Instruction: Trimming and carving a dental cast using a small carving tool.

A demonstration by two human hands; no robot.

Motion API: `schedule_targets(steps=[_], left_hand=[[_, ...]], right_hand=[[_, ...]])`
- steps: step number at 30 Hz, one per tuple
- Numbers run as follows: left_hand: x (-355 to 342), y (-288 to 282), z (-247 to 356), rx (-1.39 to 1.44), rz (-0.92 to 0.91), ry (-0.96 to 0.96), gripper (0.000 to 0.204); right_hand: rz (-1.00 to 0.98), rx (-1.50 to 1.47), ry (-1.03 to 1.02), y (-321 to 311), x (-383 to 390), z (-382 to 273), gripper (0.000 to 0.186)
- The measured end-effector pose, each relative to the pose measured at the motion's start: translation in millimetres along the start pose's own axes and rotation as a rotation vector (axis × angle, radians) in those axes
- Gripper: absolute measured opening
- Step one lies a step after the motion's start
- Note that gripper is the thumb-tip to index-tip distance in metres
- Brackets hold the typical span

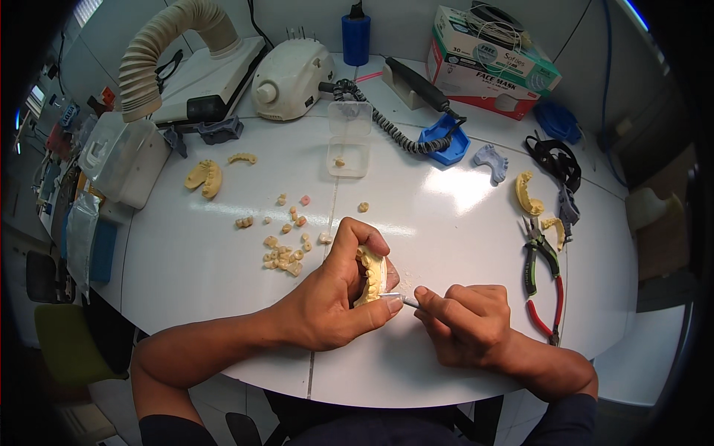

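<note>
My left hand [327,301] is wrapped round a yellow plaster dental cast [371,279] just above the table's near half, fingers curled over its far end and thumb along its near end. In my right hand [472,325] a slim metal hand tool [407,300] is pinched, its flat bright tip against the cast's near edge beside my left thumb. The exact kind of tip cannot be made out. Pale crumbs [407,282] lie on the table to the right of the cast. Left of my left hand is a loose group of small tooth-coloured dental pieces [281,260].
Green-and-red-handled pliers [529,271] lie at the right, near more plaster casts [526,195]. A clear plastic box [347,157] stands open mid-table. Behind are a white control unit [291,80], a coiled cord [387,128], a blue tray [446,141] and mask boxes [487,67].
</note>
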State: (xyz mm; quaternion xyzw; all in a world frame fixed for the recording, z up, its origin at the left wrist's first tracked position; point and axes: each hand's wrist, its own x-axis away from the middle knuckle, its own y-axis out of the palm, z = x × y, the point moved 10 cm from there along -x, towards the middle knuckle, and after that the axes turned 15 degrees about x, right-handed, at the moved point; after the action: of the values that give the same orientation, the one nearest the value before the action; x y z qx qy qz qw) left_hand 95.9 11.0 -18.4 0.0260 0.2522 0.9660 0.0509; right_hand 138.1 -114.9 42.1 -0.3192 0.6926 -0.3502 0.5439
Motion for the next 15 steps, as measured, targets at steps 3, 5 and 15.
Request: schedule_targets(steps=[3,5,15], left_hand=[[-0.2,-0.7,-1.3,0.004,0.010,-0.012,0.054],[0.0,-1.5,-1.3,-0.001,0.018,-0.012,0.054],[-0.4,-0.2,1.7,-0.015,0.018,0.029,0.052]], right_hand=[[0.004,0.007,-0.003,-0.5,-0.3,-0.2,0.030],[0.010,0.007,-0.005,-0.7,-0.2,-0.1,0.031],[0.013,-0.028,0.013,0.9,1.7,3.7,0.033]])
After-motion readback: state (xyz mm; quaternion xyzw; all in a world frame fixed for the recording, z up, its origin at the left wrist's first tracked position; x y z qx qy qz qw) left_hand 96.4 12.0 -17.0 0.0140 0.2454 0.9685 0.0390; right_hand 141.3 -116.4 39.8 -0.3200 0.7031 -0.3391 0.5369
